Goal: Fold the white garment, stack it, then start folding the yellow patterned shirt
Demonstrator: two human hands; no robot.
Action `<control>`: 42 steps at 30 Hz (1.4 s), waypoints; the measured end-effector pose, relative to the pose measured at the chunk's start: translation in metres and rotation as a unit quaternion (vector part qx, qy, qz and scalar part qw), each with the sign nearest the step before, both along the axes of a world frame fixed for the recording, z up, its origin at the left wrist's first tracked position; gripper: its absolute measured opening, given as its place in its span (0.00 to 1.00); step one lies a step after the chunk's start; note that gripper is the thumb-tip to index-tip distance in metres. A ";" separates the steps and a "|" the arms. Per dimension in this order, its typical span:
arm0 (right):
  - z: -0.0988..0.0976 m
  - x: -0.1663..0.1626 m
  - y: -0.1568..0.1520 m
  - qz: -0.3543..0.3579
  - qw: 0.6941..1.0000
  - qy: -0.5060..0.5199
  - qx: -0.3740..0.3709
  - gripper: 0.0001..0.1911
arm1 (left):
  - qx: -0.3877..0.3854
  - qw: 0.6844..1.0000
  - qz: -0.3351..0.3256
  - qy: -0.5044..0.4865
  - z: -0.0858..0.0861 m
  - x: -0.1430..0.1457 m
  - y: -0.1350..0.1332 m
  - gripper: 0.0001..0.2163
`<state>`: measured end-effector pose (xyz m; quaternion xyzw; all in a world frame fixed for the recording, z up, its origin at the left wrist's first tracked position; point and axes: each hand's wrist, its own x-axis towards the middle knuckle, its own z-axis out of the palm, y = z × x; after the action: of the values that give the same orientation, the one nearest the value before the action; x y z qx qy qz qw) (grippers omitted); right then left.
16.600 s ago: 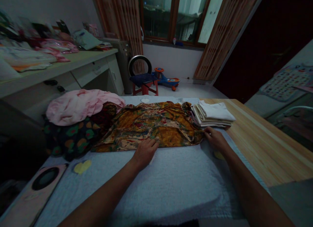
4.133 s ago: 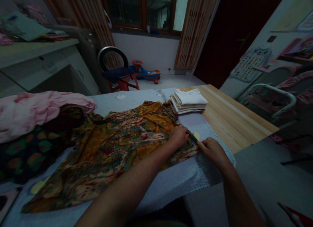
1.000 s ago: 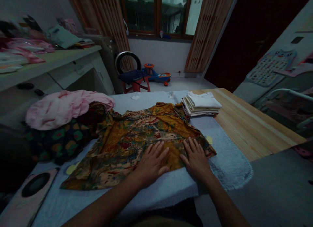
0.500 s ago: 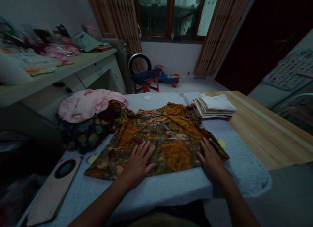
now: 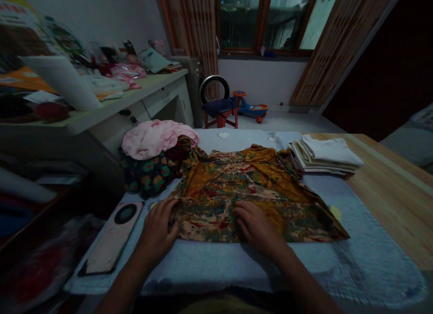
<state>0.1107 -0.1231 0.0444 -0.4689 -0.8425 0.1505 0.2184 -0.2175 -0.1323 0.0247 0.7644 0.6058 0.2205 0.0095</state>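
Observation:
A patterned blouse [image 5: 219, 187] in mustard, green and red lies spread on a light blue cloth [image 5: 209, 264]. My left hand [image 5: 160, 228] rests on its left edge near the lower corner, fingers slightly bent and thumb apart; the hand hides that corner. On the lower middle of the blouse lies my right hand [image 5: 255, 223], palm down, with its fingers loosely curved and its thumb tucked below them. Some wrinkles run across the upper part of the fabric.
A heap of clothes with a pink garment [image 5: 152, 140] on top sits at back left. Behind the blouse's right side stands a folded stack of clothes [image 5: 326, 156]. A phone [image 5: 113, 242] lies at left, beside a cluttered counter [image 5: 135, 90]. A stool [image 5: 221, 111] stands beyond the table.
My left hand has moved left to the blouse's edge. My right hand has shifted left from its right side to the lower middle. The view has turned left.

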 end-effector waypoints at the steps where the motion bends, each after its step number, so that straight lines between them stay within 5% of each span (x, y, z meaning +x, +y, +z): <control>1: -0.002 -0.009 0.001 0.018 1.000 -0.002 -0.003 0.17 | -0.012 1.000 0.003 -0.004 -0.002 -0.007 -0.002 0.25; 8: -0.032 -0.020 0.009 0.012 1.000 -0.023 0.006 0.23 | -0.079 0.997 -0.001 -0.006 -0.014 -0.043 -0.009 0.31; 12: -0.036 -0.017 0.010 0.007 1.000 -0.008 0.014 0.21 | -0.082 0.996 0.040 -0.006 -0.018 -0.050 -0.007 0.23; 17: -0.036 -0.018 0.010 0.000 1.000 -0.008 0.017 0.21 | -0.106 0.989 0.079 -0.061 -0.004 -0.047 -0.005 0.13; 24: -0.040 -0.017 0.012 0.012 0.999 -0.015 0.027 0.21 | -0.183 0.972 0.095 -0.116 0.019 -0.043 0.001 0.14; 36: -0.044 -0.016 0.012 0.009 0.999 -0.004 0.047 0.21 | -0.242 0.942 0.222 -0.069 0.016 -0.032 0.050 0.05; 42: -0.045 -0.016 0.013 0.009 0.999 -0.003 0.047 0.21 | -0.155 0.965 0.194 -0.081 0.018 -0.029 0.052 0.03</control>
<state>0.0945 -0.1099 -0.0005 -0.4509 -0.8535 0.1115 0.2365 -0.2465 -0.0806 0.0426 0.6012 0.7664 0.1823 0.1343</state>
